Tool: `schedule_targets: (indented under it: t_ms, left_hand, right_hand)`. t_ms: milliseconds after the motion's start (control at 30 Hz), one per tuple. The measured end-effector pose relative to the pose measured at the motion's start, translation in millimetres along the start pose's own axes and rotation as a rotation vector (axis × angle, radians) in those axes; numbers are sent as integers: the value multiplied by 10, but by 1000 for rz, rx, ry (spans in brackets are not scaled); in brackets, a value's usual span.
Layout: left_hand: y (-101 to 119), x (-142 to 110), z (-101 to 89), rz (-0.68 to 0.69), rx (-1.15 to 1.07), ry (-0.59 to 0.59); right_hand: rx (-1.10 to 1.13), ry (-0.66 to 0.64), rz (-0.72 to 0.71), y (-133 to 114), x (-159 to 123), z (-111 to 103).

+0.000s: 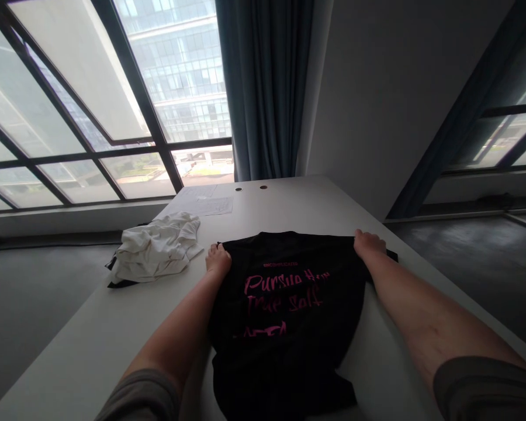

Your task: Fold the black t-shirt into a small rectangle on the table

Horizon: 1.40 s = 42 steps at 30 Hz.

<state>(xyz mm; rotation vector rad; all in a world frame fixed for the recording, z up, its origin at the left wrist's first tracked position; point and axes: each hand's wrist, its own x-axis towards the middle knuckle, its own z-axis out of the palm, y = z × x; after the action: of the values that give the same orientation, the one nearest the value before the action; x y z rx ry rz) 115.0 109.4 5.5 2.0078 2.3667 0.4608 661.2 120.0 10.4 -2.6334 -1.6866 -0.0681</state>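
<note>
A black T-shirt (284,316) with pink lettering lies spread on the white table (114,327) in front of me. My left hand (218,259) is closed on the shirt's far left corner. At the far right corner, my right hand (369,243) grips the fabric with curled fingers. Both arms reach forward along the shirt's sides, and the shirt's near end hangs toward the table's front edge.
A crumpled white garment (155,248) lies on the table to the left, over something dark. Sheets of paper (208,203) rest at the table's far end near two round holes. Large windows and a blue curtain (263,88) stand behind.
</note>
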Motion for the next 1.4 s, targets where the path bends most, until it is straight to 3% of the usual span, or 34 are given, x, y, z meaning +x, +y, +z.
schedule_targets:
  t_ms: [333, 600, 700, 800, 900, 1000, 1067, 1200, 1400]
  left_hand:
    - [78, 531, 124, -19, -23, -7]
    - [98, 541, 106, -32, -32, 24]
    - [119, 503, 103, 228, -47, 59]
    - [125, 514, 137, 453, -52, -66]
    - [114, 565, 177, 412, -8, -186]
    - [142, 623, 164, 354, 39, -238]
    - [223, 661, 119, 318, 74, -277]
    - [565, 722, 66, 278, 128, -333]
    - [1048, 760, 260, 402, 70, -393]
  right_hand:
    - [-16, 57, -7, -155, 505, 65]
    - [-60, 139, -4, -353, 637, 45]
    - [-62, 169, -57, -619, 539, -78]
    - [-14, 114, -201, -1062, 296, -210]
    - [39, 37, -376, -1553, -25, -239]
    - [74, -182, -410, -1915, -267, -145]
    - [91, -249, -359, -2044, -323, -65]
    - [123, -267, -309, -2124, -221, 17]
    - [125, -252, -338, -2135, -52, 59]
